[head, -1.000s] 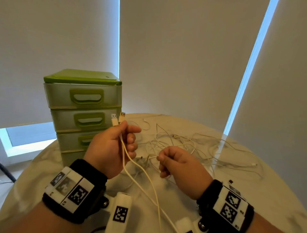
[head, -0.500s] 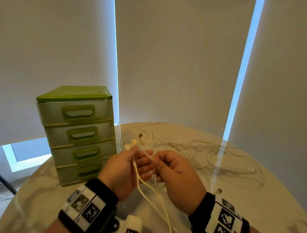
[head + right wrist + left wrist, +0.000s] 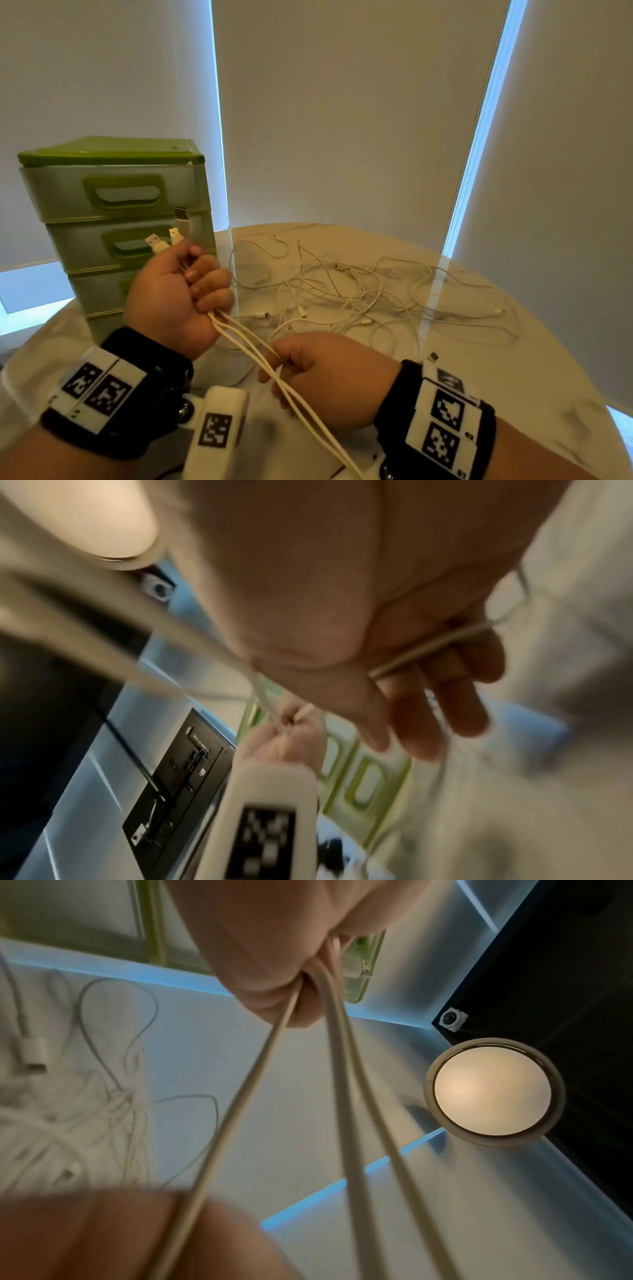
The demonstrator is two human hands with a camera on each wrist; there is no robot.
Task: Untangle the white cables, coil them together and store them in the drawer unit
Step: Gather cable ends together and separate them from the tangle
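White round cables (image 3: 239, 337): my left grip (image 3: 178, 294) fists three, USB plugs (image 3: 168, 240) poking out top. My right grip (image 3: 329, 377) curls round their smooth strands below. Thin tangle (image 3: 359, 294) sprawls on the marbled bench (image 3: 513, 377), beside the green plastic drawer unit (image 3: 116, 205).

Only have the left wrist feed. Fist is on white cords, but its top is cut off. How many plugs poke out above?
Observer: Head view shows three white USB plugs above the left hand.
Operator: Other hand?
Observer: The right hand grips the same three white cable strands lower down.
Operator: Storage open?
Observer: No. Every visible drawer of the green-topped translucent plastic drawer unit is shut.
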